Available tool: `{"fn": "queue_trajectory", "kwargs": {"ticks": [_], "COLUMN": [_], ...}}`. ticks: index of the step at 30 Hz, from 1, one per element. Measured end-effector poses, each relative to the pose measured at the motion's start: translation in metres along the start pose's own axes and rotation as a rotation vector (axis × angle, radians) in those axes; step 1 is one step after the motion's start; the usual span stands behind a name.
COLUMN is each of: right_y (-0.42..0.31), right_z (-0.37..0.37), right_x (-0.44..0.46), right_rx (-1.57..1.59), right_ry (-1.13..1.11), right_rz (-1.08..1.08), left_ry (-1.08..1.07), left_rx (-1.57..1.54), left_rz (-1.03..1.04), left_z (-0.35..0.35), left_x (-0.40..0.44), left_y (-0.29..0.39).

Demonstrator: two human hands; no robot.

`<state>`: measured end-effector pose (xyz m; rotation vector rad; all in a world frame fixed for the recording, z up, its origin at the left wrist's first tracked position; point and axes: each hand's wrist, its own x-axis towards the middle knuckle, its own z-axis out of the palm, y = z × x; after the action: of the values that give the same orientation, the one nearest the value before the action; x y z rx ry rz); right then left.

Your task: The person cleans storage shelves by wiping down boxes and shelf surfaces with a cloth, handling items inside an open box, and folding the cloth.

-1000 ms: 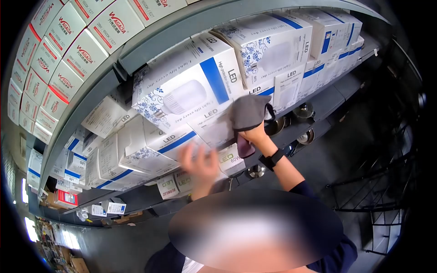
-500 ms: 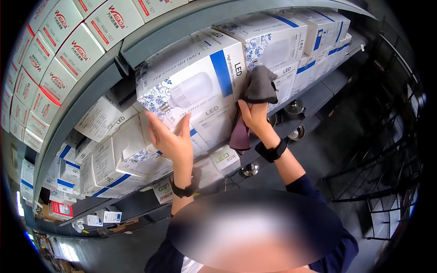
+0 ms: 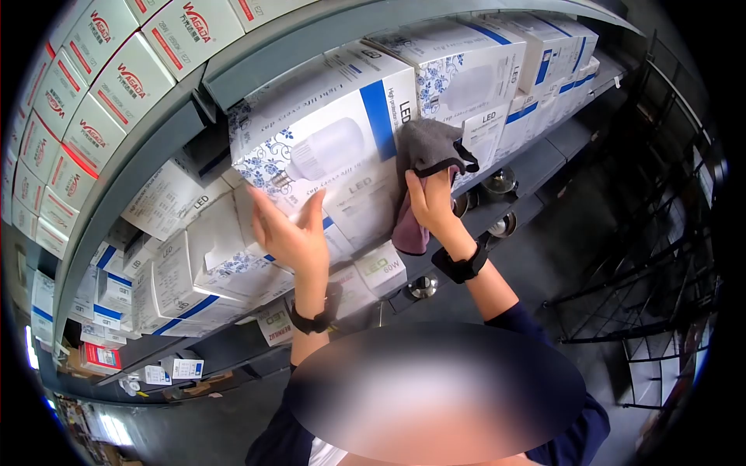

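Note:
A large white LED bulb box (image 3: 330, 140) with a blue stripe and flower pattern stands on top of other boxes on the shelf. My left hand (image 3: 291, 237) is at its lower left corner, thumb and fingers spread against the box. In my right hand (image 3: 431, 203) is a grey and purple cloth (image 3: 423, 147), which rests against the box's right end. Part of the cloth hangs down beside the wrist. Right of it stands another large LED box (image 3: 466, 78).
Red and white Wagada boxes (image 3: 128, 81) fill the upper shelf. A curved grey shelf beam (image 3: 303, 50) runs above the LED boxes. Metal pans with lids (image 3: 500, 182) sit on a lower shelf. Black wire racks (image 3: 622, 311) stand at the right.
My left hand has come up from below to the large box. My right hand has moved the cloth up, then slightly left onto the box's end.

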<state>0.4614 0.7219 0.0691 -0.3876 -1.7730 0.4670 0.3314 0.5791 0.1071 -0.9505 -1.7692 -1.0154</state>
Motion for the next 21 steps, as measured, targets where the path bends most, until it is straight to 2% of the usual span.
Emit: {"fn": "queue_trajectory", "kwargs": {"ticks": [3,6,8,11,14,16,21], "right_y": [-0.001,-0.006,-0.003,0.006,-0.006,-0.008,-0.027], "right_z": [-0.002,-0.002,-0.004,-0.006,0.002,0.008,-0.001], "right_x": [-0.014,-0.013,-0.007,0.008,0.009,-0.001,-0.004], "right_rx": [-0.033,-0.031,0.005,-0.015,-0.15,-0.21,-0.235], "right_ry": [-0.135,0.114,0.108,-0.015,-0.042,-0.165,-0.128], "right_rz": [0.068,0.025,0.034,0.018,-0.058,-0.116,-0.189], "left_ry": [0.008,0.003,-0.004,-0.009,-0.032,-0.013,0.008], "left_rx": [0.02,0.018,0.005,0.017,0.025,0.044,0.037], "left_rz": [0.014,0.019,0.017,0.001,-0.02,0.002,0.084], "left_z": [0.0,0.0,0.0,0.0,0.001,0.0,0.005], "left_x": [0.0,0.0,0.0,-0.001,-0.002,0.0,-0.007], "left_y": [0.0,-0.002,-0.002,-0.001,-0.002,0.001,-0.004]}}
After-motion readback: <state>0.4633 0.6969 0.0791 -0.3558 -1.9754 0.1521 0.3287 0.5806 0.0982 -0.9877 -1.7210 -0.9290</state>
